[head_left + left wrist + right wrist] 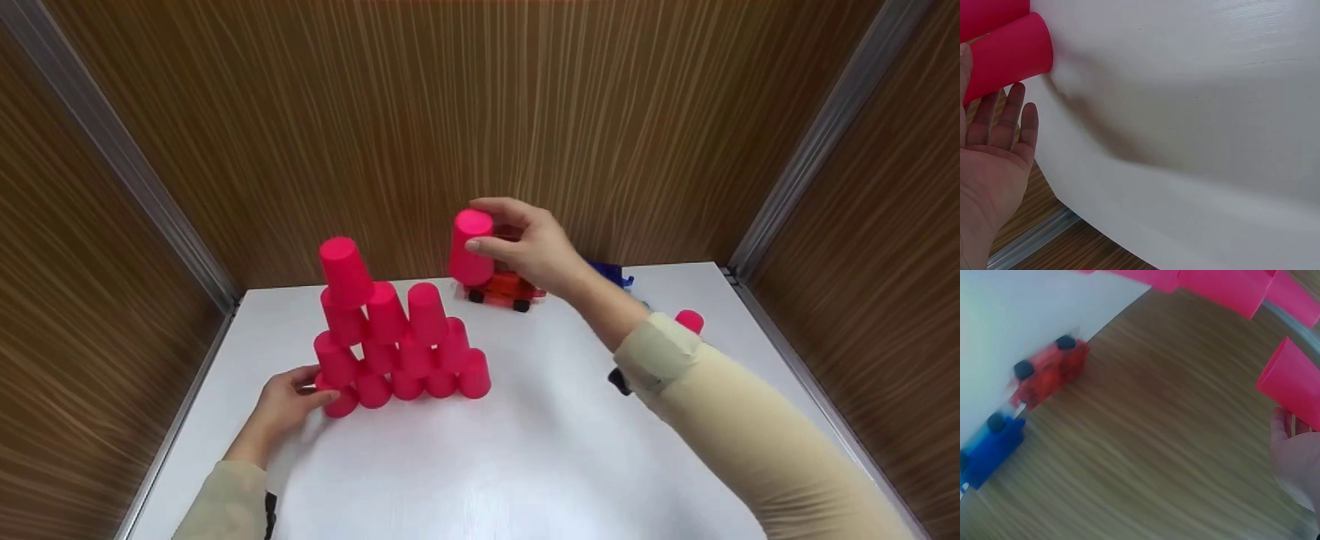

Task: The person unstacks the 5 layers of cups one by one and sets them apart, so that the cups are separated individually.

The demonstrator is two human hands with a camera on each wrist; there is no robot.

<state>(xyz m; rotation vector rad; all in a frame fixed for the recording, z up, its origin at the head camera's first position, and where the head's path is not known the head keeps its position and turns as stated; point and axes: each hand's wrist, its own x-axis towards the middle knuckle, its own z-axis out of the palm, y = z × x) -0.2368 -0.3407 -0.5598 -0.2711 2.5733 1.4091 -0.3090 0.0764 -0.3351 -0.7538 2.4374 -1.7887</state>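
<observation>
Pink cups stand upside down in a stepped stack [409,360], with a bottom row of several, rows above it and one top cup [345,271] at the left. My left hand [283,405] is beside the bottom left cup [341,403], thumb in front and fingers behind; in the left wrist view the fingers of that hand [994,163] lie loosely spread by a cup [1013,53]. Raised to the right of the stack, my right hand [536,244] grips an upside-down cup [471,251] between thumb and fingers. The right wrist view shows this cup [1294,385] too.
Behind the held cup, a red toy vehicle [504,291] stands near the back edge of the white table [465,472]. A blue toy [609,274] is partly hidden by my right arm, as is another pink cup [690,321]. Wood-patterned panels [420,135] enclose the back and sides.
</observation>
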